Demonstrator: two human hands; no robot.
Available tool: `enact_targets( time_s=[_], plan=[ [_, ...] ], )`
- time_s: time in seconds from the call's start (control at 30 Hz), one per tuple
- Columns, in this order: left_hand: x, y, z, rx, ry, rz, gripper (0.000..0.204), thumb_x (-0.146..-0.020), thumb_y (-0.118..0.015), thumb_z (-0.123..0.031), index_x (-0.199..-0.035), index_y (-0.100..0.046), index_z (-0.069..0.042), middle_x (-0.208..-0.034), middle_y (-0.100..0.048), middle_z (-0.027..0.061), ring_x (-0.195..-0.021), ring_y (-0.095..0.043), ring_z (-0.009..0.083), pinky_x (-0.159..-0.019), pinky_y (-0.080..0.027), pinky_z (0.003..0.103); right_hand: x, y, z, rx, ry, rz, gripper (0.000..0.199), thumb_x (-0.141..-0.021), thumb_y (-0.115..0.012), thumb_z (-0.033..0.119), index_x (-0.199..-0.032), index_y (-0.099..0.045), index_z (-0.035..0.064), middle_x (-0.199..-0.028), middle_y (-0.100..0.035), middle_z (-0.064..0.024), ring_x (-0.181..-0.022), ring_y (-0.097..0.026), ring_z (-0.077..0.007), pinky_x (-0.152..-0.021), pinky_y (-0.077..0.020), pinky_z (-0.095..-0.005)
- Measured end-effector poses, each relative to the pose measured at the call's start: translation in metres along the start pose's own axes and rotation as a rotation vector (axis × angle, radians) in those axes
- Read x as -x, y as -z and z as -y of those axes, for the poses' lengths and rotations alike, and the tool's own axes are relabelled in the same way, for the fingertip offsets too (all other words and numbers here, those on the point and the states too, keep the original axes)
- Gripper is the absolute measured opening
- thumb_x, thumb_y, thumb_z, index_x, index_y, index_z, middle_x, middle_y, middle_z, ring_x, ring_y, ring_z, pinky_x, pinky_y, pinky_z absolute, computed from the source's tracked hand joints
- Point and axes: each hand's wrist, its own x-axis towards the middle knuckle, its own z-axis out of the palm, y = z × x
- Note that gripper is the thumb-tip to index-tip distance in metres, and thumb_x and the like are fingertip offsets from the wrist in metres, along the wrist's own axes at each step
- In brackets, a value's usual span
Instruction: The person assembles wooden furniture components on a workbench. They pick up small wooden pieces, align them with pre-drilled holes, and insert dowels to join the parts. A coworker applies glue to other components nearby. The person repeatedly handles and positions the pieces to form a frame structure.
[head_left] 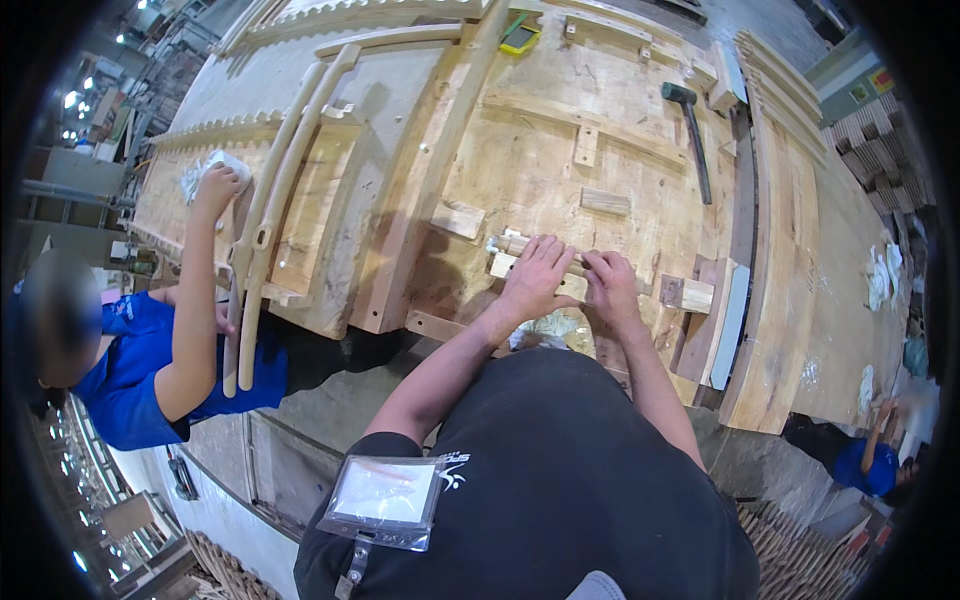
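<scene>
Close to my body at the near side of the wooden workbench (540, 165), both of my hands work on short light-wood pieces (508, 258) lying side by side. My left hand (537, 278) is over them, its fingers closed on the wood. Beside it, my right hand (612, 285) grips the right end of the same pieces, fingers bent over them. My hands cover much of the wood. Just below my hands lies a crumpled white cloth (545, 330). A small wood block (605, 201) is beyond my hands, and another block (458, 218) lies to their left.
A dark-headed mallet (690, 135) lies at the right, and a yellow box-shaped item (520, 38) at the back. Wooden strips (585, 125) are fixed to the bench. At left, a co-worker in blue (140, 350) wipes near long curved wooden parts (280, 190). Another person (865, 465) is far right.
</scene>
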Motion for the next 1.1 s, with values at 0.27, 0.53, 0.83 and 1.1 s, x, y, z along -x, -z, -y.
enact_targets(
  time_s=[0.27, 0.53, 0.83, 1.1],
  plan=[
    [0.004, -0.004, 0.008, 0.028, -0.056, -0.037, 0.104, -0.077, -0.087, -0.056, -0.153, -0.047, 0.001, -0.148, -0.052, 0.0229, -0.146, -0.044, 0.0433, -0.127, -0.03, 0.056, 0.004, -0.002, -0.004, 0.073, 0.044, 0.0, 0.038, -0.094, -0.071, 0.014, -0.132, -0.071, 0.0094, -0.114, -0.07, -0.0139, -0.109, -0.063, -0.0354, -0.099, -0.0476, -0.0485],
    [0.002, -0.007, 0.01, 0.061, -0.077, -0.052, 0.101, -0.068, -0.093, -0.045, -0.148, -0.05, -0.001, -0.146, -0.053, 0.0209, -0.144, -0.046, 0.042, -0.127, -0.03, 0.056, 0.005, -0.019, 0.015, 0.156, 0.054, -0.024, 0.036, -0.103, -0.064, 0.021, -0.136, -0.067, 0.0062, -0.126, -0.069, -0.0137, -0.121, -0.062, -0.0338, -0.11, -0.0415, -0.0492],
    [0.011, 0.009, 0.005, -0.01, -0.034, -0.064, 0.103, -0.066, -0.094, -0.046, -0.151, -0.049, -0.01, -0.146, -0.054, 0.0129, -0.146, -0.044, 0.0361, -0.128, -0.027, 0.055, 0.003, -0.027, 0.021, 0.251, 0.028, 0.007, 0.038, -0.106, -0.06, 0.029, -0.137, -0.063, 0.0067, -0.127, -0.068, -0.0119, -0.121, -0.061, -0.0308, -0.11, -0.0398, -0.048],
    [0.011, 0.008, 0.005, -0.026, -0.043, -0.069, 0.103, -0.067, -0.093, -0.047, -0.152, -0.049, -0.01, -0.146, -0.055, 0.0127, -0.146, -0.044, 0.0356, -0.128, -0.027, 0.054, 0.004, -0.028, 0.017, 0.248, 0.055, -0.028, 0.038, -0.106, -0.061, 0.029, -0.136, -0.064, 0.0063, -0.127, -0.068, -0.0122, -0.119, -0.062, -0.0312, -0.108, -0.0404, -0.0479]
  ],
)
